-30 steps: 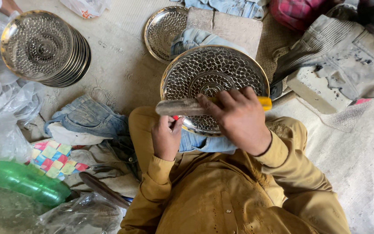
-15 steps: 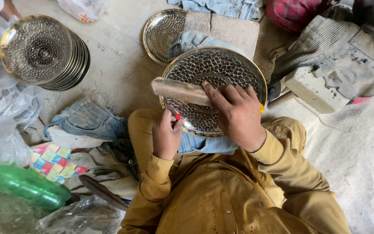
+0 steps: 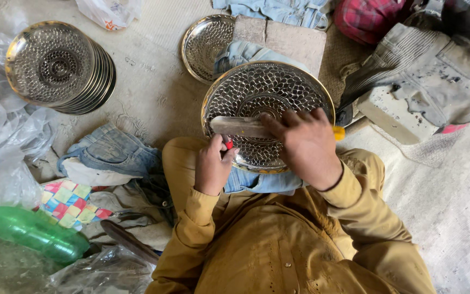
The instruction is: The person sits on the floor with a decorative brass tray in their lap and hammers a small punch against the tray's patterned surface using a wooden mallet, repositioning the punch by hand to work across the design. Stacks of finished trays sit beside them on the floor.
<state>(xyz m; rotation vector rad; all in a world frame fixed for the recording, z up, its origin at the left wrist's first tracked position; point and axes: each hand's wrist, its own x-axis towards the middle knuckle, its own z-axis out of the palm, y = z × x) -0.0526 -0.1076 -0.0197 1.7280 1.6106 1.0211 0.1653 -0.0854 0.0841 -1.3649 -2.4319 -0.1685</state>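
A round pierced metal plate (image 3: pixel 267 90) with a golden rim rests on my lap over blue denim cloth. My right hand (image 3: pixel 307 146) presses a long brush (image 3: pixel 240 126) with a yellow handle end (image 3: pixel 338 132) flat across the plate. My left hand (image 3: pixel 212 163) grips the plate's near rim, with a small red thing (image 3: pixel 228 144) poking up by the thumb. My sleeves are mustard yellow.
A stack of similar plates (image 3: pixel 55 68) sits at the far left, another plate (image 3: pixel 205 46) behind a stone block (image 3: pixel 284 38). Denim rags (image 3: pixel 110 155), a checkered cloth (image 3: pixel 69 198), a green bottle (image 3: pixel 33 231), plastic bags and a grey block (image 3: pixel 390 114) lie around.
The brush has slid back and forth across the plate: up and to the left half a second ago, now lower and toward the middle again. My left hand stays on the rim.
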